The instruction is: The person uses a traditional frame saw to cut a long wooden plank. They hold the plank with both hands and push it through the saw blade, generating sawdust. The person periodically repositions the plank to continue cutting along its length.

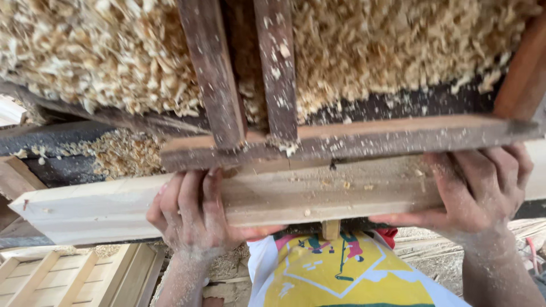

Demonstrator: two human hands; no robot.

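Observation:
A long pale wooden plank (318, 196) lies across the view on its edge, dusted with sawdust. My left hand (190, 216) wraps its fingers over the plank's top and grips it left of the middle. My right hand (483, 187) grips the same plank at the right, thumb underneath. Just beyond the plank sits a darker reddish wooden frame rail (364, 139), with two dark upright slats (213, 68) joined into it.
A thick heap of wood shavings (96, 51) covers the surface beyond the frame. Another reddish board (523, 74) runs up the right edge. Pale slatted wooden pieces (62, 276) lie at lower left. My yellow-printed shirt (341, 273) shows below the plank.

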